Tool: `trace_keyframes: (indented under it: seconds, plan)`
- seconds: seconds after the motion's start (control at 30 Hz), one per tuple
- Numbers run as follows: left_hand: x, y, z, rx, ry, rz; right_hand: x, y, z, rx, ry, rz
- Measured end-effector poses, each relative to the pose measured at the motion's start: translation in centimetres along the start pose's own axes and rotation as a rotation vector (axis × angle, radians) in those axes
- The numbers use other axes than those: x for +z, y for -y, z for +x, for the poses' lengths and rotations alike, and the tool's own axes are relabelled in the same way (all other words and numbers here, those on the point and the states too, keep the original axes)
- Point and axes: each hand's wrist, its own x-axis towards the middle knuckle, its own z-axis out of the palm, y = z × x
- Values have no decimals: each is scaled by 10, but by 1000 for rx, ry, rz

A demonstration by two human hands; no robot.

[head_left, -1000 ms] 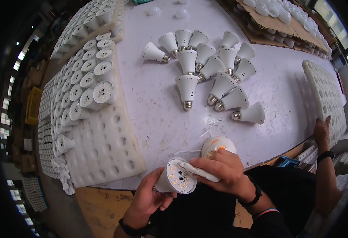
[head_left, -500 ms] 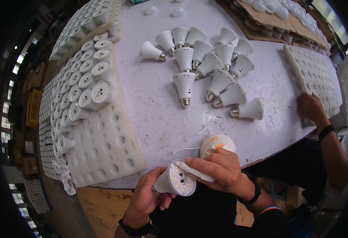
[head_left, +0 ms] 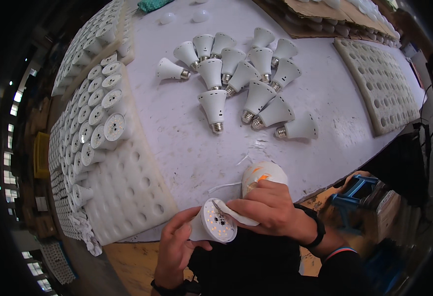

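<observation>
My left hand (head_left: pixel 177 244) grips a white cone-shaped LED bulb housing (head_left: pixel 199 229), its fingers round the body. The open end faces up toward me and shows a round board with small yellow LEDs and dark parts. In my right hand (head_left: pixel 273 209) is a soft-looking white pointed piece (head_left: pixel 241 216), its narrow end against the housing's upper rim. Just beyond those fingers a rounded white bundle with orange patches (head_left: pixel 275 170) stands out; whether it joins the pointed piece is hidden by the hand.
More bulb housings (head_left: pixel 212 106) lie on the white table (head_left: pixel 187 158). At left, housings stand in perforated foam trays (head_left: pixel 123 197). Another foam tray (head_left: pixel 381 89) lies at right. Cardboard layers with white domes (head_left: pixel 330 22) are stacked far right; a blue stool (head_left: pixel 347 200) stands below the table edge.
The view has shifted, so the table items sit lower left or further left. Another person's arm at the right tray has gone from view. Both my hands keep their hold at the housing.
</observation>
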Motion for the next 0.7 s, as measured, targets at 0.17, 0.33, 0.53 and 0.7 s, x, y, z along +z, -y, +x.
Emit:
trace_keyframes:
  seconds: [0.17, 0.33, 0.53, 0.7]
  plan:
    - [1, -1, 0, 174, -19, 43, -1, 0, 0, 1, 14, 26]
    - [-1, -2, -2, 188, -46, 84, -1, 1, 0, 21, 47, 34]
    - [-3, -1, -2, 225, -43, 7, -4, 0, -1, 41, 90, 77]
    - [-3, -2, 3, 304, -14, -16, -4, 0, 0, 48, 109, 122]
